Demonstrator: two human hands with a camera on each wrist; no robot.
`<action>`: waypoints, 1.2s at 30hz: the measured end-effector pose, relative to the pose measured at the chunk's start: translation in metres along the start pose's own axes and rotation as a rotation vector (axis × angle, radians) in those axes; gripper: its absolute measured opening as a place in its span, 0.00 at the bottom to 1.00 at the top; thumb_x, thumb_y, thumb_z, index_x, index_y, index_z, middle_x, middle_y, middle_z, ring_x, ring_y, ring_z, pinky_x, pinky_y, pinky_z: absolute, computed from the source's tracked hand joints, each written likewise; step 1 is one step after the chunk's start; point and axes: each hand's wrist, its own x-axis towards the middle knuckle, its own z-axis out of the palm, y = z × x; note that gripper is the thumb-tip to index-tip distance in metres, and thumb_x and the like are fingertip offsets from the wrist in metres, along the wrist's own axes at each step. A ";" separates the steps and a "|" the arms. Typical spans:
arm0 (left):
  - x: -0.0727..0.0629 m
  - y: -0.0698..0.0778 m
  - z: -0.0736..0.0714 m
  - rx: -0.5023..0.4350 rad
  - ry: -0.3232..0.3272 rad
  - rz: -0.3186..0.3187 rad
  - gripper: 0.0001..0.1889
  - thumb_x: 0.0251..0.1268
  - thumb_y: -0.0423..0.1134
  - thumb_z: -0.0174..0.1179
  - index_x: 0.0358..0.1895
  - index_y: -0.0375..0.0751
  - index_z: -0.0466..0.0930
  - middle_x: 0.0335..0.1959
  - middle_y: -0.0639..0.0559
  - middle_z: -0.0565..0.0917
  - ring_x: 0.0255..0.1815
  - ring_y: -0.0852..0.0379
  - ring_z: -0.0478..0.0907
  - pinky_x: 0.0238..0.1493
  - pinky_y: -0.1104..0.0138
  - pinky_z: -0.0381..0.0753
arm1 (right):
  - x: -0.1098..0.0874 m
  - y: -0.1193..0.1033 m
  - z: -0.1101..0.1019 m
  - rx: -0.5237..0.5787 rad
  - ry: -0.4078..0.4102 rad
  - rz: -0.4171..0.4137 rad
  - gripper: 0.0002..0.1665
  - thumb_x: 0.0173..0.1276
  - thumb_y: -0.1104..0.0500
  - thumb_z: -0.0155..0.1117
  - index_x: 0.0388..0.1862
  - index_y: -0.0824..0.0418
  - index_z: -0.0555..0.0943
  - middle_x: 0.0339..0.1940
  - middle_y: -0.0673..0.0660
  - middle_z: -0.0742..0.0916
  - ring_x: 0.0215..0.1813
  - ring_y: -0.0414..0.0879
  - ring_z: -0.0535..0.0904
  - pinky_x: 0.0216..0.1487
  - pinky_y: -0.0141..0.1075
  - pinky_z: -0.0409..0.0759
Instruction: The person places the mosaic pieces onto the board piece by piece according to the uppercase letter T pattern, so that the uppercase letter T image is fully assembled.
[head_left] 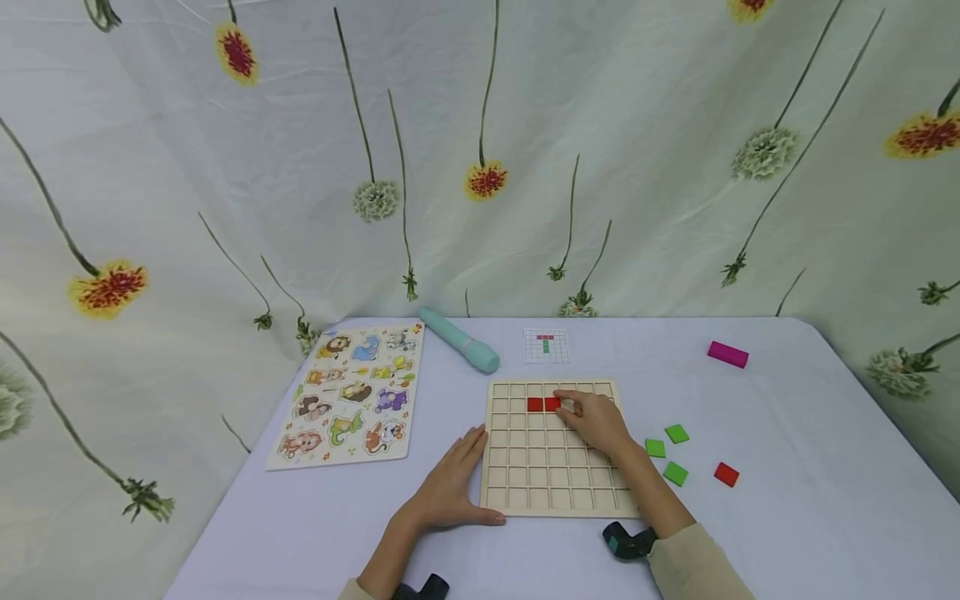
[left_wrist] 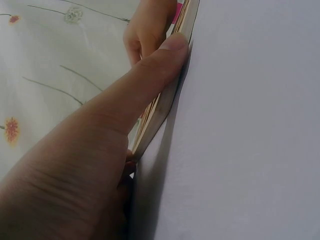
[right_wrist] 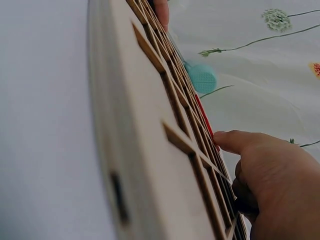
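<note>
Floral cloth (head_left: pixel 660 100) backs a white-draped table (head_left: pixel 810 533) bearing a wooden grid board (head_left: pixel 538 476). Left hand (head_left: pixel 446 485), fingers extended, rests against the board's near-left corner; right hand (head_left: pixel 598 423), apart, touches one of two red square tiles (head_left: pixel 535 404) in the board's far half; whether it pinches cannot be told.

My table (head_left: pixel 795 417): white
Left edge: animal board (head_left: pixel 347 403)
Far edge: microphone (head_left: pixel 459 340), card (head_left: pixel 546 347)
Far-right corner: magenta block (head_left: pixel 727 354)
Middle: my grid board (head_left: pixel 538 457)
Toward right edge: green tiles (head_left: pixel 676 474), red tile (head_left: pixel 726 474)

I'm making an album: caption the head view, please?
Right hand touching a red tile on a gridded board, left hand against the board's edge.
</note>
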 end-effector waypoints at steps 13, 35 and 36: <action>-0.001 -0.001 0.000 0.004 0.007 0.009 0.66 0.33 0.76 0.60 0.73 0.39 0.44 0.74 0.49 0.46 0.73 0.52 0.40 0.68 0.55 0.50 | -0.022 0.004 -0.011 0.036 0.114 0.013 0.17 0.62 0.52 0.64 0.49 0.54 0.82 0.08 0.44 0.66 0.13 0.36 0.55 0.13 0.30 0.57; -0.001 -0.001 0.002 0.007 0.015 0.012 0.65 0.34 0.75 0.61 0.73 0.37 0.45 0.74 0.46 0.47 0.73 0.48 0.43 0.67 0.51 0.52 | -0.130 0.081 -0.100 -0.105 0.342 -0.002 0.18 0.50 0.56 0.74 0.42 0.54 0.84 0.10 0.40 0.60 0.16 0.31 0.50 0.13 0.28 0.51; -0.001 0.000 0.002 0.007 0.013 0.011 0.65 0.34 0.75 0.61 0.73 0.37 0.45 0.74 0.46 0.47 0.73 0.48 0.43 0.67 0.51 0.52 | -0.134 0.084 -0.103 -0.109 0.352 0.001 0.18 0.50 0.56 0.74 0.42 0.55 0.84 0.11 0.40 0.60 0.16 0.31 0.51 0.13 0.28 0.51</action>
